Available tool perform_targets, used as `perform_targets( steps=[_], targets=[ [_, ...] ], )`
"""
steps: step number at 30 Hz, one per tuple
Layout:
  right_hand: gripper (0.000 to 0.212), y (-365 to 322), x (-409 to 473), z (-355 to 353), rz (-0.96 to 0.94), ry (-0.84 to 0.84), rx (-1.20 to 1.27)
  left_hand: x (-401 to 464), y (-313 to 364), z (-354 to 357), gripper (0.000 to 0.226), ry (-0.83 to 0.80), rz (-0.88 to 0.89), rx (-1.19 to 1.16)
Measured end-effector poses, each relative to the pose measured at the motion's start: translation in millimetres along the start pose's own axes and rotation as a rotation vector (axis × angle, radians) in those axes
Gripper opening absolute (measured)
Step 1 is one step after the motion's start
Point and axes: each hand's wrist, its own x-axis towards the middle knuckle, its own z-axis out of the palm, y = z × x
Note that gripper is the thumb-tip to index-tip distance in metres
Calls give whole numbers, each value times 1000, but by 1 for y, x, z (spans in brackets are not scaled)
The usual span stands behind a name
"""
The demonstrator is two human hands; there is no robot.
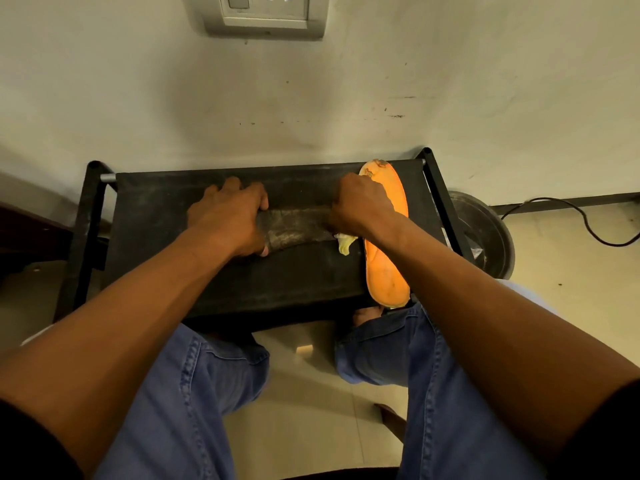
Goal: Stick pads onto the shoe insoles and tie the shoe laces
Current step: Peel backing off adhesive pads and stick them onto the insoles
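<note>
We judge the main risk to be a crooked or creased pad: if the dark insole (298,228) slides on the bench (166,271), it will bond askew. Our left hand (230,216) curls over its left end, our right hand (360,206) over its right end, both holding it down at mid-frame. The orange insole (384,268) lies just right.

Both arms reach forward; left hand (230,216) and right hand (360,206) press palm-down, fingers curled.
</note>
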Motion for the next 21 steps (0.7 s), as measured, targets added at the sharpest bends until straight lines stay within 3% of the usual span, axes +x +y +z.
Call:
perform_targets(
  steps=[5,13,21],
  targets=[
    [17,-13,-6,8,-63,-45,38,0,-1,0,79,3,5,0],
    [25,9,0,-9,97,66,-59,0,-1,0,76,0,4,-7],
    [27,-9,-1,1,-3,-120,31,0,-1,0,78,4,1,-4]
  ],
)
